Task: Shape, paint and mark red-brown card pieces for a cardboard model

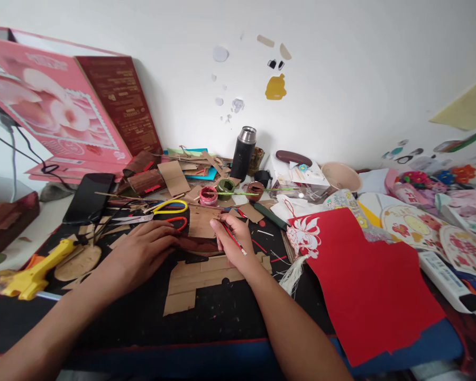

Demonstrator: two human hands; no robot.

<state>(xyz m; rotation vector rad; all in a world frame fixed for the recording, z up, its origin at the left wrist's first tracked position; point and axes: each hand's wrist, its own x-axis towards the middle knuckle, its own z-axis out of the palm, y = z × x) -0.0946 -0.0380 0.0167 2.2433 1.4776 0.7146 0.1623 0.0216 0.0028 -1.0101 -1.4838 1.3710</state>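
Observation:
My left hand (148,247) is at the left end of a brown-painted cardboard strip (200,245), fingers and thumb closed on that end. In my right hand (236,241) is a slim paintbrush (235,239) with a red and black handle, its pale end pointing back toward me. The brush tip is hard to make out beside the strip. Just beyond lies a flat brown cardboard piece (201,222). Three open paint jars stand behind it: red (208,197), green (226,187) with a stick across it, and brown (255,191). A cut cardboard sheet (186,280) lies nearer me.
Yellow-handled scissors (170,207), a black phone (89,198) and a yellow glue gun (39,271) lie to the left. A black flask (244,153) stands by the wall. Red paper (375,288) covers the right side. A pink box (71,100) stands at back left.

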